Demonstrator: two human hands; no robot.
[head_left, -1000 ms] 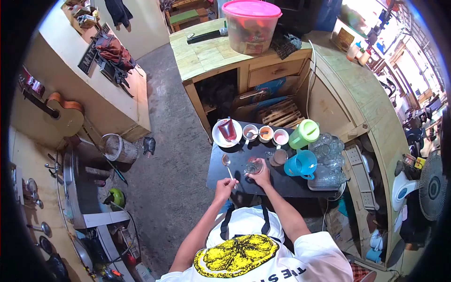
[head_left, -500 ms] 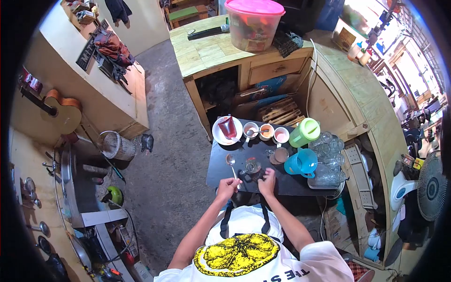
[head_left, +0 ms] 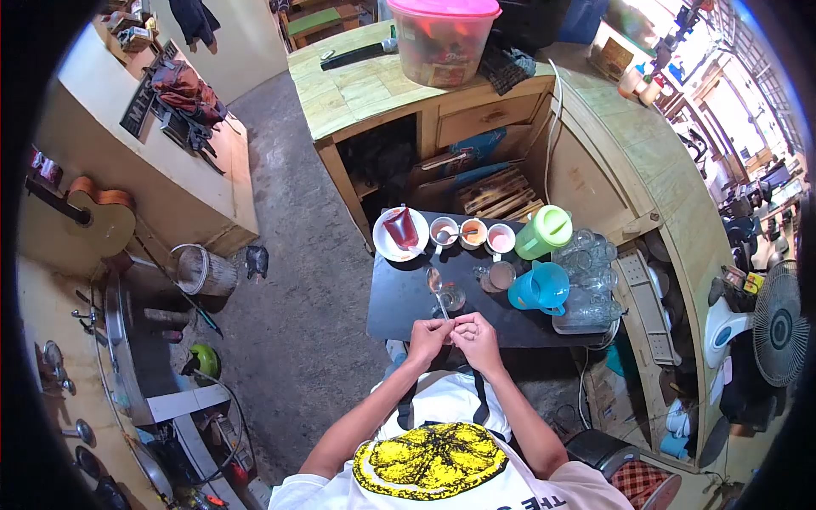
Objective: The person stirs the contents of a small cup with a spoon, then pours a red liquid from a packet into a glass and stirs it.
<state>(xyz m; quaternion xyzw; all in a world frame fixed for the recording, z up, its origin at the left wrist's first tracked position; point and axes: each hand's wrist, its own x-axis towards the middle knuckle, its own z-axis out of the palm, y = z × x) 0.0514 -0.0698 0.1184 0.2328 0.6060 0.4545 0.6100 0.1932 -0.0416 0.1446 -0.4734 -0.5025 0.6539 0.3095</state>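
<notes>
Near the front edge of the dark table [head_left: 395,297], my left hand [head_left: 429,340] is closed on the handle of a long metal spoon [head_left: 435,282], its bowl pointing away from me. My right hand [head_left: 476,342] touches the handle end beside it, fingers closed. Just beyond both hands stands a clear glass mug [head_left: 452,297]. Behind it a glass mug with brown content [head_left: 499,276] stands near a blue pitcher [head_left: 540,289]. A white bowl [head_left: 381,246] holding a red packet [head_left: 400,231] and three small cups [head_left: 473,234] line the far side.
A green lidded jug [head_left: 544,232] and several upturned glass jars [head_left: 588,280] are at the table's right. Beyond rises a wooden counter [head_left: 357,106] bearing a pink-lidded tub [head_left: 444,42]. A fan [head_left: 780,323] stands far right, a bucket [head_left: 206,272] on the left floor.
My right hand has moved left to meet my left hand at the spoon's handle and has closed. My left hand has shifted slightly right with the spoon. The camera view has shifted a little.
</notes>
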